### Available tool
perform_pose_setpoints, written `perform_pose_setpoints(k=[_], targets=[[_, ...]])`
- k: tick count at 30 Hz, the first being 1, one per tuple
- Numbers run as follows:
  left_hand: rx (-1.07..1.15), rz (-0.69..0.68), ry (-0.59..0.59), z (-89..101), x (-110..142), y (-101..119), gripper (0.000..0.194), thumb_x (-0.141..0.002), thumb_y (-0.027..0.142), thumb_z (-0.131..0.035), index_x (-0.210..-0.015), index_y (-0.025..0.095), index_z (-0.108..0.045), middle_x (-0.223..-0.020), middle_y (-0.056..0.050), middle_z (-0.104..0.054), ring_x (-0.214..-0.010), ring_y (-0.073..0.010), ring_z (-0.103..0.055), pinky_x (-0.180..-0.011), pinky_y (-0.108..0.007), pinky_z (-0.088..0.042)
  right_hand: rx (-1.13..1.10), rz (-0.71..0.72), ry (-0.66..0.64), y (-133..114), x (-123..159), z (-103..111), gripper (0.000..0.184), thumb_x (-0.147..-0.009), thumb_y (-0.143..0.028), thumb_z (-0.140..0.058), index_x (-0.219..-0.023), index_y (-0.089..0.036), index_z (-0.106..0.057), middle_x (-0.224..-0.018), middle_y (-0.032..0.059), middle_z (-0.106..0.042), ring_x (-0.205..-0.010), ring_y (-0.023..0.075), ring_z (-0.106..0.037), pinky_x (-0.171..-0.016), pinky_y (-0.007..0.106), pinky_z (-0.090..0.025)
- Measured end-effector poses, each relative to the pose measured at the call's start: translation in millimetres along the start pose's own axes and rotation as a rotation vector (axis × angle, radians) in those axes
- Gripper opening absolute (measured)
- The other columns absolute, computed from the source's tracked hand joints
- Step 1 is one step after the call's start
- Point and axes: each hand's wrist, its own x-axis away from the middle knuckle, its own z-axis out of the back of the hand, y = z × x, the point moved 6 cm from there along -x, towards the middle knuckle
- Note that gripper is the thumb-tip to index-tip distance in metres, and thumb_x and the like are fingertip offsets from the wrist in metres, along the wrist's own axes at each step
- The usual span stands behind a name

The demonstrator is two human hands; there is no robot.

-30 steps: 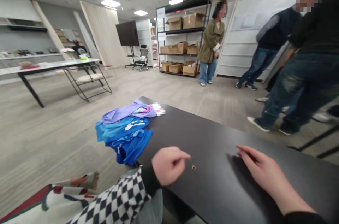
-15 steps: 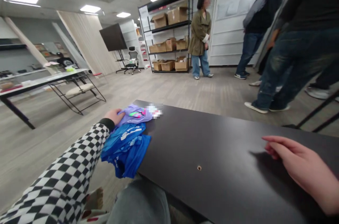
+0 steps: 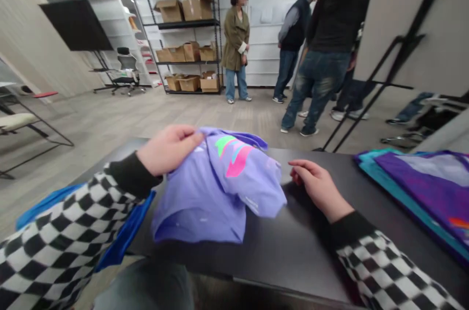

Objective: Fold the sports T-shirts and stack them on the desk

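My left hand (image 3: 169,149) grips the shirt (image 3: 205,197) by its upper part, apparently so it drapes; my right hand (image 3: 321,189) is empty.

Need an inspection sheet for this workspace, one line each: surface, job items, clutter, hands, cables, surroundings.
Surface: dark, smooth, flat tabletop, partly covered by fabric.
Job items: lilac fabric garment with green, pink and blue print, crumpled; whether its hem touches the tabletop is unclear.
Clutter: bright blue cloth, left end, partly behind the black-and-white checkered left sleeve; layered purple and teal fabric, right end.
Hands: left hand grips the garment's upper part, blurred; right hand beside it, apart, fingers part-curled, nothing seen held.
Cables: nothing seen.
Surroundings: black metal shelving rack with brown cardboard boxes; large black screen on a stand; people standing beyond the table.
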Motion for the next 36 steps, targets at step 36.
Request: perform_pose_setpoints(k=[36], targets=[[-0.157, -0.624, -0.11, -120.6, 232, -44, 0.04, -0.101, 0.011, -0.064, -0.13, 0.034, -0.078, -0.122, -0.003, -0.082, -0.119, -0.0256, -0.071, -0.113, -0.046, -0.055, 0.953, 0.637, -0.374, -46, 243, -52, 0.052, -0.091, -0.012, -0.07, -0.141, -0.028, -0.074, -0.149, 0.0131, -0.074, -0.14, 0.0371, -0.068, -0.117, 0.058, -0.054]])
